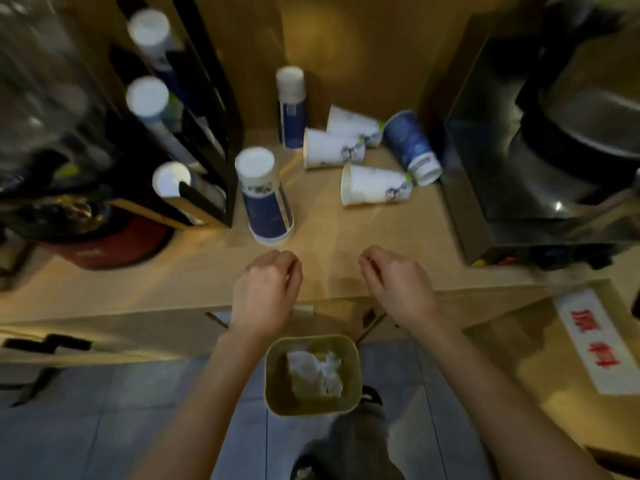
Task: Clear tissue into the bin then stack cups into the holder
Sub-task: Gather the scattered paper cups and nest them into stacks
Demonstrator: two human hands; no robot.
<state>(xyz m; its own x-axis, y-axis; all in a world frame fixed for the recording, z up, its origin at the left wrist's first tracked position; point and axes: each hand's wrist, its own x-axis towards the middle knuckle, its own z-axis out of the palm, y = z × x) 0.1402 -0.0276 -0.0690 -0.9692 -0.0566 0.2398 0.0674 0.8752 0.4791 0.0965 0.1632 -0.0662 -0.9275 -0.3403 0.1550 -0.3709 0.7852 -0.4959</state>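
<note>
Crumpled white tissue point(317, 372) lies inside a small olive bin point(353, 386) on the floor below the counter edge. My left hand point(266, 289) and my right hand point(394, 282) hover over the counter's front, fingers loosely curled, holding nothing. A blue cup stack point(265, 195) stands upside down just beyond my left hand. Farther back stands another upturned blue stack point(291, 109). Three white cups point(332, 148) point(353, 124) point(375, 185) and a blue cup point(412, 147) lie on their sides. The black cup holder point(201, 133) at left holds stacks of cups.
A dark metal machine point(540, 140) fills the right of the wooden counter point(173, 271). Dark clutter and a red round base point(114, 247) sit at far left. A cardboard box with a red-lettered label point(595, 341) stands at right. My shoe point(372, 398) is beside the bin.
</note>
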